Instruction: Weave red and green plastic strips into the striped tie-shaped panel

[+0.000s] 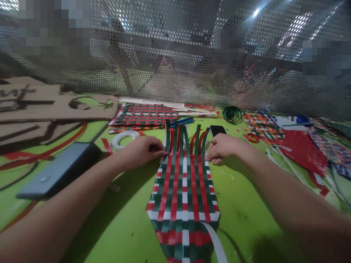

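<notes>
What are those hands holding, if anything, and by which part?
The woven piece: the left hand and right hand seem to pinch its opposite side edges, where the loose strips begin.

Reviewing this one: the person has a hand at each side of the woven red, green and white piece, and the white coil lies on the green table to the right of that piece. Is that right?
Not quite: the white coil lies to the left of the woven piece, near the left hand, as the head view shows.
</notes>
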The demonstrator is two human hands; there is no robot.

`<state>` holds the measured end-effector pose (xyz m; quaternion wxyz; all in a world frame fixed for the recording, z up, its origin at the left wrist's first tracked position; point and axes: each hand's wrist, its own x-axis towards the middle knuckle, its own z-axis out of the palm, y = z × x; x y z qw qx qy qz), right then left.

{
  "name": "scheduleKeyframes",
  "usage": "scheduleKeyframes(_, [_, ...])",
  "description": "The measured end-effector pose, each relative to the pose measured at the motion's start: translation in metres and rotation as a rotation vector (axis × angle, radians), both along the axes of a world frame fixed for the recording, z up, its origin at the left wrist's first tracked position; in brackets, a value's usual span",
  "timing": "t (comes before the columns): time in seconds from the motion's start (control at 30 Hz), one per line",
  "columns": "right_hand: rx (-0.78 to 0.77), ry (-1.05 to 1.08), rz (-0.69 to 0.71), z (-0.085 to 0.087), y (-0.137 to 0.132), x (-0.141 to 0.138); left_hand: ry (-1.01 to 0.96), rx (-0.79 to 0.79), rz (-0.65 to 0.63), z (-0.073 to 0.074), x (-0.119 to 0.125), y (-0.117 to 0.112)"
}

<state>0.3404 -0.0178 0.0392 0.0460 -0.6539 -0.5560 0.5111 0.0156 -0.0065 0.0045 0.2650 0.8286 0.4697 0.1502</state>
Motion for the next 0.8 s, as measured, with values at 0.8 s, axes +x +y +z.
scheduleKeyframes(0.8, [0.261, 0.074, 0.195, -0.016, -0.032, 0.001, -0.035, -0.079, -0.070, -0.003, -0.005, 0.004])
